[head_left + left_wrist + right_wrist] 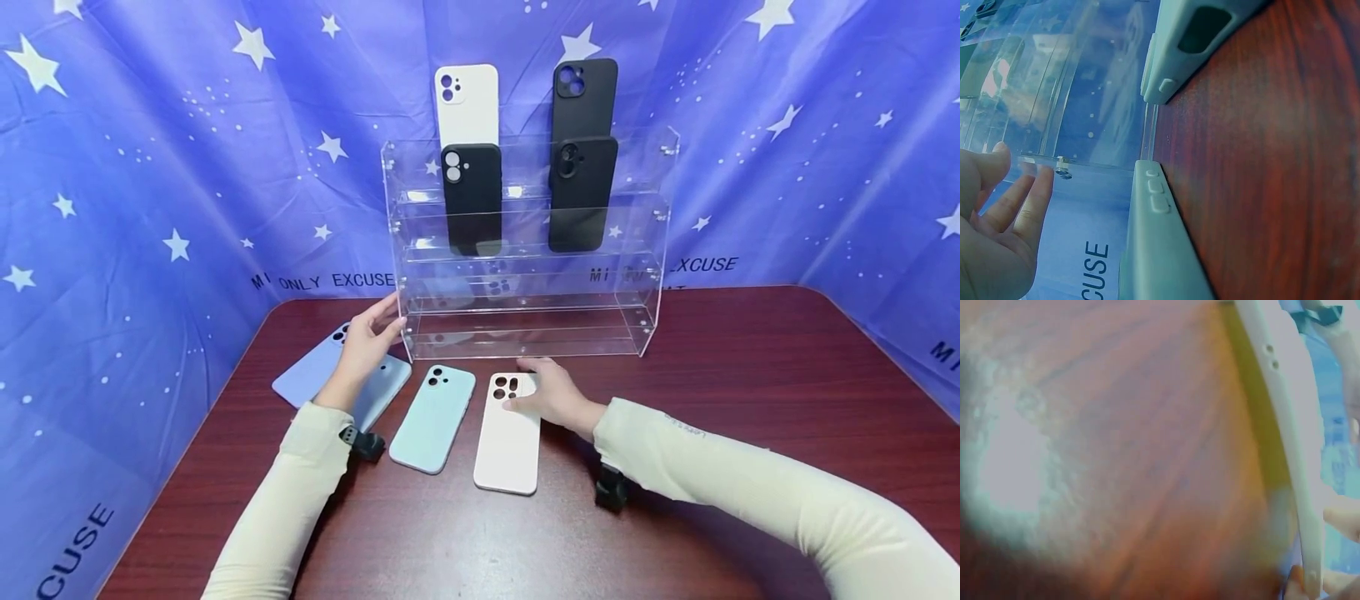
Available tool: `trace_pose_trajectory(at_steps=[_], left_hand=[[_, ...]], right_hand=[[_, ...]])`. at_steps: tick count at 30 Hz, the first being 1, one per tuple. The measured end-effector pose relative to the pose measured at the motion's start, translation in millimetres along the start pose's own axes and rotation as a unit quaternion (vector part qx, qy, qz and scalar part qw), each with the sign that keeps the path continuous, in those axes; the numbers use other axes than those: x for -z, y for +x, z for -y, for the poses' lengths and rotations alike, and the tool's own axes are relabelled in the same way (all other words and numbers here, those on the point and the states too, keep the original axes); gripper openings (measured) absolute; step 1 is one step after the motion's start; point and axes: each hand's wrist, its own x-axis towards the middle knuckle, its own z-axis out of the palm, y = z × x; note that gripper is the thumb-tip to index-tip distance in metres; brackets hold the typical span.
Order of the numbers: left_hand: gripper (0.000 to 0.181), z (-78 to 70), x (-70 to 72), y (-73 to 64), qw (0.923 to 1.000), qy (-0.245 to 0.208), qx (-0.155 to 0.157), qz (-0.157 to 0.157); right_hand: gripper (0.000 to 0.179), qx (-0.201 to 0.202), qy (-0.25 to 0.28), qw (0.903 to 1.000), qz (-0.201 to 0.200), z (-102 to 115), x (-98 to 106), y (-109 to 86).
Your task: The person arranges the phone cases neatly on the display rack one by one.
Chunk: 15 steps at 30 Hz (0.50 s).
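Observation:
In the head view my right hand (557, 393) grips a white phone case (507, 450) by its upper right part, thumb on its back. The right wrist view shows this white case (1285, 419) edge-on, with fingertips (1295, 584) at its lower end. My left hand (365, 343) touches the left side panel of a clear acrylic display stand (525, 346) with its thumb and extended fingers. Beneath the left wrist lies a light blue phone case (385, 392), partly hidden, over a periwinkle case (309, 372). A mint phone case (433, 425) lies between the hands.
On the stand's upper tiers stand a white case (476, 112) and a black case (474, 208) at left, with two black cases, an upper one (592, 112) and a lower one (581, 204), at right. A blue star-patterned curtain (150, 167) surrounds the dark red table (750, 375).

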Motion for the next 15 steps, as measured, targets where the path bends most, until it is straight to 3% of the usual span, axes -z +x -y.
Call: trace_pose_trajectory(at_steps=[3, 7, 11, 15], left_hand=[[0.047, 0.2, -0.2, -0.2, 1.0000, -0.004, 0.000, 0.000], [0.047, 1.1, 0.3, -0.1, 1.0000, 0.007, -0.001, -0.004], [0.047, 2.1, 1.1, -0.8, 0.9999, 0.006, -0.015, -0.005], [0.046, 2.7, 1.2, -2.5, 0.9992, -0.013, -0.037, -0.003]], right_hand=[[0.059, -0.030, 0.048, 0.9981, 0.026, -3, 10, 2.8], [0.046, -0.048, 0.152, 0.9865, 0.036, -6, 22, 6.2], [0.042, -0.053, 0.253, 0.9647, 0.053, -5, 32, 7.0], [0.043, -0.056, 0.344, 0.9343, 0.073, -2, 39, 4.3]])
